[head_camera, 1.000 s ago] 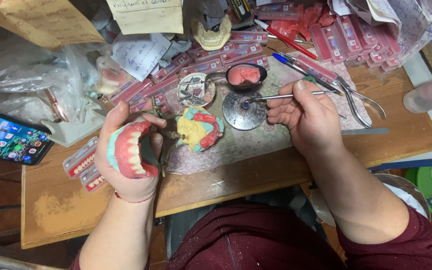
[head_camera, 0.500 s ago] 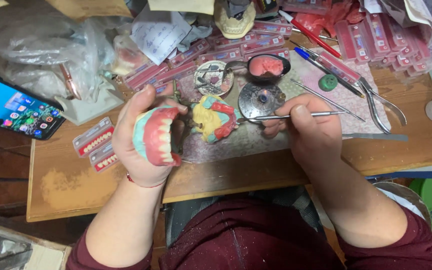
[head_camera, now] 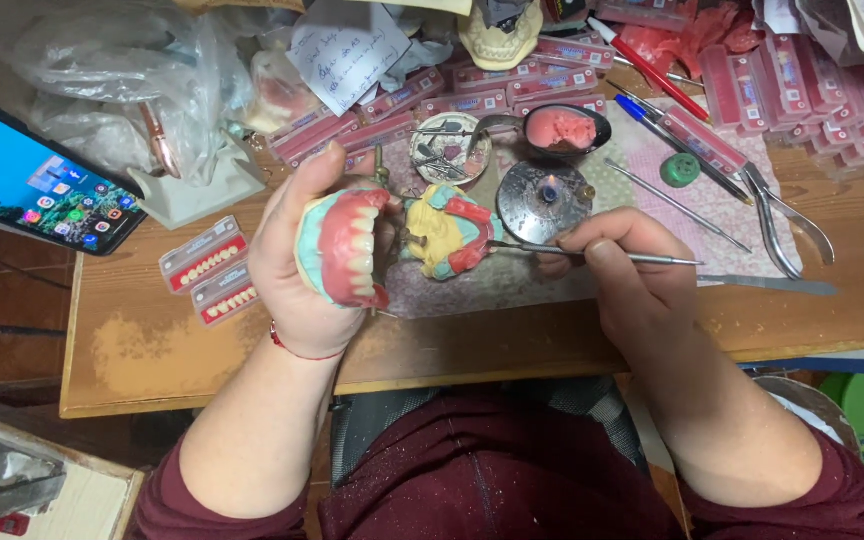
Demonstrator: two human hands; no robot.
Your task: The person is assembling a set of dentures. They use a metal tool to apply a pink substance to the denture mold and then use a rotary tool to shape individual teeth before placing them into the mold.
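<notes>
Left hand (head_camera: 302, 270): cupping a denture set-up (head_camera: 344, 250), pink wax and a row of white teeth on a teal base; grip wrapped tight around the base, teeth facing up.
Right hand (head_camera: 632, 270): pinching a thin metal wax tool (head_camera: 592, 253) pen-style; grip pressed together on the shaft, tip reaching left.
Tool tip: touching or just beside the second model (head_camera: 449, 232), yellow with red and teal wax, lying on the patterned mat (head_camera: 512, 285) next to the held denture.
Doing it well, by judgement: bracing the right wrist on the tabletop (head_camera: 152, 340), keeping the tip light, holding the denture level.
Just beyond: round metal burner (head_camera: 544, 200) with a small flame; dish of small parts (head_camera: 449, 148); spoon of pink wax (head_camera: 564, 128).
Left side: tooth cards (head_camera: 214, 268), phone (head_camera: 37, 185).
Far right: pliers (head_camera: 787, 215), pens (head_camera: 652, 75), stacked red tooth boxes (head_camera: 802, 95).
</notes>
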